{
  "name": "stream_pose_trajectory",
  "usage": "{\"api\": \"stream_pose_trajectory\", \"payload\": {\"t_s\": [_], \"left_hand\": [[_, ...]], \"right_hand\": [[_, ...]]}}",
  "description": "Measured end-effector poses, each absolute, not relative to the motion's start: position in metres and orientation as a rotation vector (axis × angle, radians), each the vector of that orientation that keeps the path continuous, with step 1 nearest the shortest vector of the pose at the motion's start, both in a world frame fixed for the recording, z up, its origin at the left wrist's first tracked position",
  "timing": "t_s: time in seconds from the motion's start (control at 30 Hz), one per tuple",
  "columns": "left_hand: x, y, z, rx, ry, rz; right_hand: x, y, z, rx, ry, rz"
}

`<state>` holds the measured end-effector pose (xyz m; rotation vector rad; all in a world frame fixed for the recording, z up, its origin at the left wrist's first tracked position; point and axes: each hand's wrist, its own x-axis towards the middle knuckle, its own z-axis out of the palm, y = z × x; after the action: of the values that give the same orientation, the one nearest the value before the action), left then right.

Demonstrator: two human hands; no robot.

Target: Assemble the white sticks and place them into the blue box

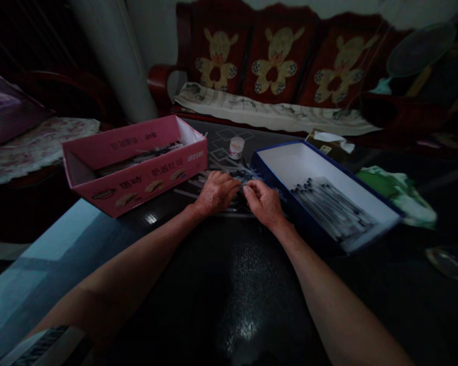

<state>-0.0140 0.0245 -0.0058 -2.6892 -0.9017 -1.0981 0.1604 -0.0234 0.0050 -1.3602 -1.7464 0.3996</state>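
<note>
My left hand (218, 193) and my right hand (265, 203) meet over a loose pile of thin dark and pale strips (198, 182) on the dark table. Both hands have their fingers pinched together, with the fingertips close to each other. What lies between them is too small and dim to name. Left of the hands stands a pink cardboard box (160, 180) with thin, long items inside. On the right, a blue box (328, 152) with a white inside holds a row of slim, dark-tipped, pen-like sticks (332, 206), laid side by side.
A small white jar (236, 147) stands behind the pile. Beyond the blue box lie a green and white plastic bag (397, 193) and a white paper (332, 140). A wooden sofa (248, 56) with bear-patterned backs is behind the table (229, 284).
</note>
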Motion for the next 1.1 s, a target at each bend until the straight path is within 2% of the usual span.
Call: {"api": "stream_pose_trajectory", "payload": {"t_s": [0.27, 0.6, 1.1], "left_hand": [[-0.013, 0.022, -0.003, -2.722, -0.89, -1.088], [-0.01, 0.014, -0.004, -2.713, -0.866, -1.174], [-0.011, 0.004, -0.002, -2.662, -0.834, -1.293]], "right_hand": [[0.162, -0.023, 0.008, -1.365, -1.758, 0.406], [0.154, -0.027, 0.009, -1.428, -1.786, 0.216], [0.15, -0.032, 0.012, -1.38, -1.77, 0.247]]}}
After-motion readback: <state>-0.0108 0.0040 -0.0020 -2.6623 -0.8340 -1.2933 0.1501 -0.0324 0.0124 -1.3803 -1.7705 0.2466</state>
